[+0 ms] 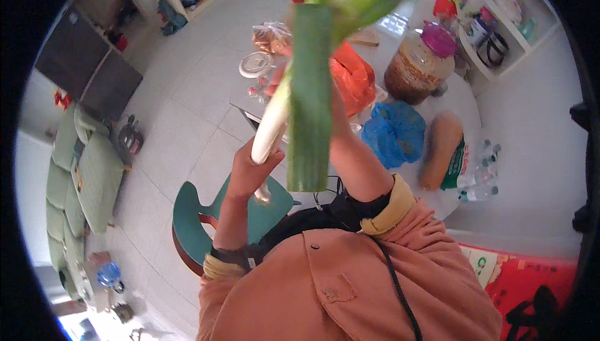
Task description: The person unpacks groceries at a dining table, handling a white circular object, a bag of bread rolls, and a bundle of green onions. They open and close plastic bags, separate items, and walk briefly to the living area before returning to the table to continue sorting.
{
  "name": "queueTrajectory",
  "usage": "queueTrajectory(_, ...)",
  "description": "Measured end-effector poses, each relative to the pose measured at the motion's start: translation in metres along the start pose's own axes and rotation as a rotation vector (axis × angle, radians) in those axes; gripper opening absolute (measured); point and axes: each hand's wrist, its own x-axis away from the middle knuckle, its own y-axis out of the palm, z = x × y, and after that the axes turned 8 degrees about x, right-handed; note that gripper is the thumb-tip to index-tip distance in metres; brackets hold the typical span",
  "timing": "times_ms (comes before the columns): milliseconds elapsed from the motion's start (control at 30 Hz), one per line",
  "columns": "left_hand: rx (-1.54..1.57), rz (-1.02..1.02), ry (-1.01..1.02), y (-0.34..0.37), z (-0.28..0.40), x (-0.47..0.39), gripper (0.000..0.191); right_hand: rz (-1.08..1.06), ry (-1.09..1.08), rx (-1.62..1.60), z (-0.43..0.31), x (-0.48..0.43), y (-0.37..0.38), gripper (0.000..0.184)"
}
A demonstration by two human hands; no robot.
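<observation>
A large scallion is held up close to the camera. Its broad green leaf (pixel 309 107) hangs down the middle of the picture, and more leaves (pixel 361 3) fan out above, blurred. My left hand (pixel 246 170) grips the white stalk (pixel 272 128) low down, thumb across its front. A pale end (pixel 262 194) shows just below that hand. My right hand (pixel 279 76) is mostly hidden behind the leaf; blurred fingers show at the leaf's left side, around the upper stalk.
On the white table (pixel 450 92) are an orange-red plastic bag (pixel 354 81), a blue plastic bag (pixel 393 132), a large jar with a pink lid (pixel 419 64), a tan gourd-like object (pixel 440 149) and several plastic bottles (pixel 480 172). A green chair (pixel 192 214) stands at my left; a sofa (pixel 89 167) is farther off.
</observation>
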Motion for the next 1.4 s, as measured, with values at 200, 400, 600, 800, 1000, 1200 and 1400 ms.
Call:
queueTrajectory(200, -0.041, 0.240, 0.235, 0.010, -0.041, -0.010, 0.036, 0.128, -0.036, 0.346, 0.015, 0.006, -0.033, 0.066)
queueTrajectory(400, -0.055, 0.385, 0.156, -0.009, -0.040, -0.002, 0.024, 0.415, 0.083, 1.616, 0.021, 0.082, -0.170, 0.088)
queueTrajectory(600, -0.066, 0.416, 0.041, -0.004, -0.043, -0.008, 0.030, 0.511, 0.739, 2.022, 0.012, 0.196, -0.255, 0.090)
queueTrajectory(800, -0.048, 0.319, -0.014, 0.021, -0.043, -0.036, 0.031, 0.335, 0.992, 1.765, 0.029, 0.260, -0.274, 0.065)
queueTrajectory(1000, -0.014, 0.214, 0.010, 0.064, -0.043, -0.057, 0.032, 0.740, 0.334, 1.511, 0.002, 0.294, -0.275, 0.047)
queueTrajectory(1200, -0.010, 0.144, 0.056, 0.101, -0.032, -0.072, 0.034, 1.215, 0.387, 1.950, -0.040, 0.333, -0.320, 0.076)
queueTrajectory(1400, 0.013, -0.065, 0.075, 0.156, -0.009, -0.078, 0.032, 1.268, 0.779, 1.533, -0.045, 0.367, -0.359, 0.104)
